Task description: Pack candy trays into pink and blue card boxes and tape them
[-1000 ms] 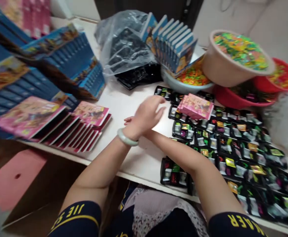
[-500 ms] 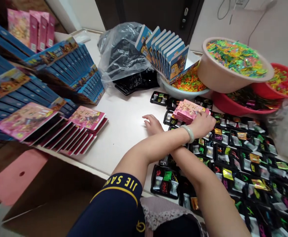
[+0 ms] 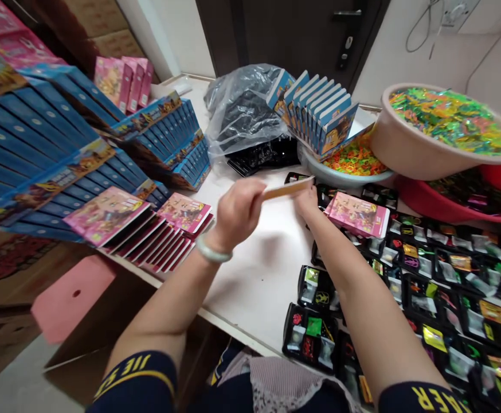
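Now uncrossed, your left hand [image 3: 238, 215] clamps a thin piece [image 3: 288, 189] inward of the tabletop's front edge [image 3: 233, 328] and your right hand [image 3: 306, 199] meets the piece's other end, grip unclear, engaging both.

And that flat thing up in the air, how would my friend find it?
Over the white table, find the left hand, with the pale bracelet at its wrist. The flat thing stretches from there to the right hand, showing a narrow tan edge. The pink boxes nearby are set down; it alone is held up.
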Motion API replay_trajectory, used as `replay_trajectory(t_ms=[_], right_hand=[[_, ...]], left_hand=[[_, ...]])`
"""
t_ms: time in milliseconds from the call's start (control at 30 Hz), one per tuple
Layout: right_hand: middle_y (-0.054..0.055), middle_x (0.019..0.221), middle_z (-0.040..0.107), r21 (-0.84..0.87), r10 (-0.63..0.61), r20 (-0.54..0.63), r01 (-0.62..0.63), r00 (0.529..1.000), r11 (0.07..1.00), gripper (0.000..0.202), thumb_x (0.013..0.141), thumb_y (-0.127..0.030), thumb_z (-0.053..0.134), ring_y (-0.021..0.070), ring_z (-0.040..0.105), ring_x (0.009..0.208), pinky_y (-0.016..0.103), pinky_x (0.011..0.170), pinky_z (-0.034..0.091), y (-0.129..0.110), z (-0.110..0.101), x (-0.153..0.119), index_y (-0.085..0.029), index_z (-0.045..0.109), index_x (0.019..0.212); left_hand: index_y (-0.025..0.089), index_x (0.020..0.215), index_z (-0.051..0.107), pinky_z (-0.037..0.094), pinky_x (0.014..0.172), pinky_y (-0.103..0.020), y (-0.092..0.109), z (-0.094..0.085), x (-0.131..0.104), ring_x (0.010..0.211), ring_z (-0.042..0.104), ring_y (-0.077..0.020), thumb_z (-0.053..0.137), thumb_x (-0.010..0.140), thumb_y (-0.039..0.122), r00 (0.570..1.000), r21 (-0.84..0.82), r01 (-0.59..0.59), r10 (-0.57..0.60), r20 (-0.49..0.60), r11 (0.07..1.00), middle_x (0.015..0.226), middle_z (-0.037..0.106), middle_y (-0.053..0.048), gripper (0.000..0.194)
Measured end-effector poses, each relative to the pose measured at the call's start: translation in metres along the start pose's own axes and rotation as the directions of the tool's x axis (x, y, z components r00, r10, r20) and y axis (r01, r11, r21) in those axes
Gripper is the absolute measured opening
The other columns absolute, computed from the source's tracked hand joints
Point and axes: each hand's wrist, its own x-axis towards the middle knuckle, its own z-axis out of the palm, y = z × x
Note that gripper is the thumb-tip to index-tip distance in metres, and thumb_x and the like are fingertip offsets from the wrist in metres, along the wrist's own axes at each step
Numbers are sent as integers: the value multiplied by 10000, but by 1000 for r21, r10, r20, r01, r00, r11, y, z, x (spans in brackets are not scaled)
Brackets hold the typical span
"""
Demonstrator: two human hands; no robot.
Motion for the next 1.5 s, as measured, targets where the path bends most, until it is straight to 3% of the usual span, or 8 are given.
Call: replay_trajectory(t_ms=[200,367,500,633,900,1033,1200,1500], right_hand=[[186,1015,696,-48,-75,127,82,989,996,288,931,-90,386,276,541,1031,442,955,311,-34,8,-30,-119,650,1044],[152,970,704,-23,-182,199,190,963,981,234,925,-141,458,267,563,942,409,882,360,-88,4,-85,-146,653,1055],[122,1121,681,61,-184,171,176,968,982,267,929,-245,513,281,563,1028,402,890,398,-93,-5,-97,-187,623,1165],[131,1216,638,84,74,179,-90,981,992,313,950,-164,435,267,536,1133,371,941,404,-56,-9,-64,-162,599,1217],[166,1130,664,107,324,207,-350,923,930,239,863,-117,553,266,605,1051,355,860,455,-16,13,-16,-134,646,1083],[79,997,708,232,308,232,-360,923,904,242,858,-189,578,188,654,894,289,766,481,-15,8,-21,-162,632,1092],[-4,808,703,329,211,298,-308,931,893,171,756,-201,689,138,638,723,239,664,457,-31,3,-39,-203,670,925],[62,939,702,355,138,250,-224,958,908,132,871,-258,566,198,632,851,314,767,473,-54,1,-58,-199,668,929]], left_hand=[[287,1026,632,578,926,-446,-29,-47,-160,1080,660,-232,448,915,203,880,44,-1,-20,474,999,1152,698,-73,230],[226,1061,622,545,975,-486,-9,-41,-215,1141,613,-273,503,893,192,835,105,14,-69,546,994,1211,655,-116,209],[147,1144,559,500,991,-546,-5,-25,-220,1179,539,-327,610,865,327,849,199,64,-158,504,978,1256,576,-182,336],[142,1107,563,528,898,-506,-7,-14,-212,1092,551,-313,576,874,238,852,289,64,-203,483,955,1185,576,-175,253],[147,987,565,574,809,-386,-3,-28,-194,971,629,-237,434,894,105,808,148,-87,-17,589,985,1059,641,-137,165],[141,1038,534,597,807,-365,0,-30,-198,1067,641,-234,415,901,100,814,27,-53,28,581,998,1274,590,-175,187],[148,1025,539,602,818,-371,-2,-22,-200,1062,655,-228,403,914,114,857,21,35,-41,514,999,1247,611,-161,179],[156,982,560,589,831,-363,1,-21,-204,1058,653,-224,403,911,114,839,48,103,-112,533,994,1259,611,-143,177]])
